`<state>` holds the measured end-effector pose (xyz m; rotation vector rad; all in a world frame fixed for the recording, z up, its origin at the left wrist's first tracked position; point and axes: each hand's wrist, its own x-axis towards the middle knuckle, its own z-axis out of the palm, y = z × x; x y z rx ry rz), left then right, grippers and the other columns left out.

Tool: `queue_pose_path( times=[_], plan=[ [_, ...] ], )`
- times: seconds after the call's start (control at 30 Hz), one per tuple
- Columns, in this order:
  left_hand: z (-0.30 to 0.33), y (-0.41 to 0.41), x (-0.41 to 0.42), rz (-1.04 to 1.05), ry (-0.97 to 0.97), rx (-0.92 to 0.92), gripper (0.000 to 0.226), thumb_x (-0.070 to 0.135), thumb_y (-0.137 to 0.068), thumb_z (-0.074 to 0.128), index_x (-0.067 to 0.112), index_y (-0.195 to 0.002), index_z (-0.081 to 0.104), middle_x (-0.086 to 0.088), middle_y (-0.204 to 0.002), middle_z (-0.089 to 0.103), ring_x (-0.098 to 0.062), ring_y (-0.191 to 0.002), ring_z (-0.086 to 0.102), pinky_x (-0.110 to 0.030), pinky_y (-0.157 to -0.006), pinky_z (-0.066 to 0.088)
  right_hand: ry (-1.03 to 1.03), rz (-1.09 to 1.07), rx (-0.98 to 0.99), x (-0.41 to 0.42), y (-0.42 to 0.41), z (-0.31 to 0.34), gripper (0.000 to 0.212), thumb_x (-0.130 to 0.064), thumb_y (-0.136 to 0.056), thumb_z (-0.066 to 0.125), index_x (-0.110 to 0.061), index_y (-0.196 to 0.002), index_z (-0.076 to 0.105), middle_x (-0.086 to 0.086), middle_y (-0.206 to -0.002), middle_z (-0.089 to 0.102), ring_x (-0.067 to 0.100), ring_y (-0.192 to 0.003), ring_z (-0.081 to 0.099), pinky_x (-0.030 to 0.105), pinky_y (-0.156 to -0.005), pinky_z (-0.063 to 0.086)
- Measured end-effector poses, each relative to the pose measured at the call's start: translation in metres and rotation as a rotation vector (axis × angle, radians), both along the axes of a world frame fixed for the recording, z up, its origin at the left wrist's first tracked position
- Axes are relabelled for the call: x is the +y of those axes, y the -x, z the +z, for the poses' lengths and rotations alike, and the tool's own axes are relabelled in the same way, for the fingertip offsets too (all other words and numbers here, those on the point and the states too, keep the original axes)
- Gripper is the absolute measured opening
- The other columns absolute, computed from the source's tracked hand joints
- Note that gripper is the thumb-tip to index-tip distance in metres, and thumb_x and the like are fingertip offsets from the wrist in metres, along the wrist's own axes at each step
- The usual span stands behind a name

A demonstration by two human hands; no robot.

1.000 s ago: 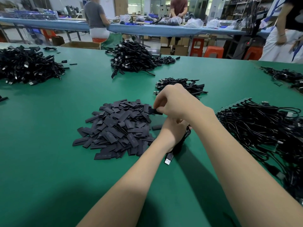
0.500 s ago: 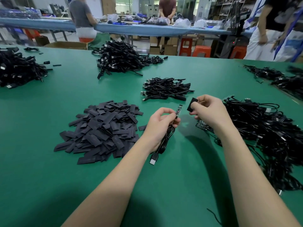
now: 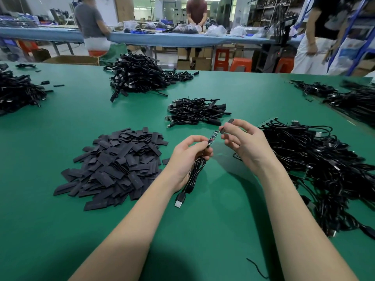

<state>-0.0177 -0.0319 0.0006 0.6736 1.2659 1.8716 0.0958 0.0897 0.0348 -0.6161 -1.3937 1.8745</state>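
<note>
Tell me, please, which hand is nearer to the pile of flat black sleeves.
The left. The left hand, gripping a cable, hovers just right of the pile of flat black sleeves; the right hand, pinching one sleeve, is farther right, beyond the left hand.

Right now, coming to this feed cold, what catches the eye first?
The two hands at centre: the left hand grips a black cable with a bare circuit board at its tip, and the right hand pinches a black sleeve beside that board. Left of them lies a heap of flat black sleeves on the green table; a tangle of cables fills the right side.
</note>
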Motion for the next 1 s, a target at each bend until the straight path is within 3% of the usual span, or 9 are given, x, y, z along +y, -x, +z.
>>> queue_pose_path(
  times=[0.07, 0.2, 0.37, 0.53, 0.77, 1.0],
  plan=[
    [0.0002, -0.0005, -0.0001, -0.005, 0.0, 0.001, 0.013, 0.002, -0.098, 0.054, 0.01, -0.093, 0.063, -0.003, -0.069, 0.067, -0.015, -0.066, 0.064, -0.02, -0.064, 0.052, -0.003, -0.006, 0.03, -0.0003, 0.0007, -0.0013, 0.021, -0.009, -0.089, 0.074, -0.002, -0.108, 0.067, 0.01, -0.09, 0.076, 0.016, -0.074, 0.069, 0.02, -0.071, 0.056],
    [0.0, -0.0008, 0.0, -0.02, 0.011, 0.013, 0.013, 0.002, -0.099, 0.054, 0.008, -0.092, 0.064, -0.002, -0.068, 0.066, -0.013, -0.064, 0.063, -0.02, -0.063, 0.05, -0.054, -0.041, 0.052, -0.0023, 0.0034, -0.0032, 0.011, -0.005, -0.089, 0.074, 0.0, -0.099, 0.073, 0.008, -0.085, 0.076, 0.016, -0.077, 0.069, 0.02, -0.077, 0.056],
    [-0.0005, -0.0002, 0.0004, -0.034, 0.024, 0.027, 0.01, 0.003, -0.099, 0.055, 0.005, -0.096, 0.065, -0.001, -0.069, 0.067, -0.012, -0.065, 0.063, -0.019, -0.064, 0.05, -0.087, -0.055, 0.036, -0.0007, 0.0037, -0.0041, 0.008, -0.006, -0.087, 0.076, 0.0, -0.094, 0.074, 0.007, -0.082, 0.077, 0.013, -0.075, 0.07, 0.019, -0.076, 0.056],
    [-0.0016, 0.0007, 0.0, -0.032, 0.025, 0.02, 0.011, 0.004, -0.099, 0.056, 0.006, -0.096, 0.066, -0.003, -0.072, 0.067, -0.012, -0.064, 0.063, -0.021, -0.065, 0.05, -0.107, -0.057, 0.019, 0.0027, 0.0009, -0.0055, 0.02, -0.008, -0.086, 0.077, 0.006, -0.1, 0.073, 0.01, -0.085, 0.077, 0.015, -0.074, 0.07, 0.019, -0.075, 0.056],
    [-0.0012, 0.001, -0.0002, -0.033, 0.02, 0.021, 0.011, 0.004, -0.099, 0.056, 0.006, -0.096, 0.066, -0.003, -0.072, 0.067, -0.012, -0.066, 0.063, -0.021, -0.066, 0.05, -0.114, -0.019, 0.025, 0.0026, -0.0021, -0.0051, 0.013, -0.007, -0.087, 0.076, 0.0, -0.098, 0.073, 0.011, -0.088, 0.077, 0.016, -0.081, 0.072, 0.022, -0.079, 0.057],
    [-0.001, 0.0011, -0.0011, -0.031, 0.025, 0.025, 0.01, 0.003, -0.098, 0.058, 0.006, -0.096, 0.067, -0.004, -0.073, 0.068, -0.013, -0.067, 0.064, -0.022, -0.068, 0.051, -0.121, -0.021, 0.031, 0.0001, -0.0011, -0.0058, 0.009, -0.004, -0.086, 0.077, -0.002, -0.094, 0.075, 0.012, -0.087, 0.077, 0.013, -0.075, 0.07, 0.021, -0.078, 0.057]
  ],
)
